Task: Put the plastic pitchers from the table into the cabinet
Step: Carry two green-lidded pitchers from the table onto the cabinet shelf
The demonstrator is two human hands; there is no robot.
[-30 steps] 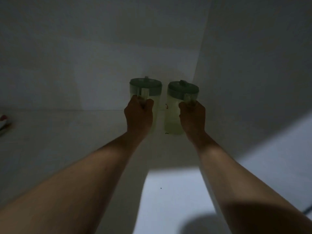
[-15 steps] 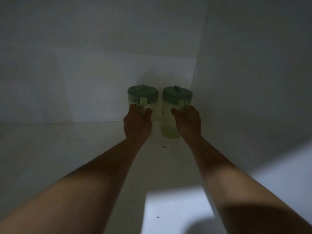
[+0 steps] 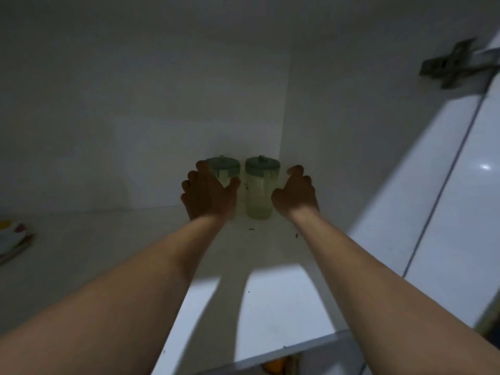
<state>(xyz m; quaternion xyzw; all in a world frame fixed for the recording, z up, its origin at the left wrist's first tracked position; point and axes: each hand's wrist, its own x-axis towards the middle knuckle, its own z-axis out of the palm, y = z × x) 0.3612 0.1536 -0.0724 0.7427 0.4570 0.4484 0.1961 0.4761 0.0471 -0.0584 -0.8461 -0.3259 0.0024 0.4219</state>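
Observation:
Two clear plastic pitchers with green lids stand upright side by side on the white cabinet shelf (image 3: 270,307), deep in its back right corner. The left pitcher (image 3: 226,169) is partly hidden behind my left hand (image 3: 207,193); the right pitcher (image 3: 259,190) shows in full. My left hand is open with fingers spread, just in front of the left pitcher. To the right of the right pitcher, my right hand (image 3: 296,193) is open and apart from it. Neither hand holds anything.
The cabinet's right side wall (image 3: 338,117) rises close beside the pitchers. An open white door (image 3: 446,226) with a metal hinge (image 3: 454,63) is at the right. Some dishes (image 3: 12,236) sit at the shelf's far left edge.
Both hands have let go of the pitcher handles and opened. They have drawn back a little, and the pitchers stay standing in the corner. The view has pulled back.

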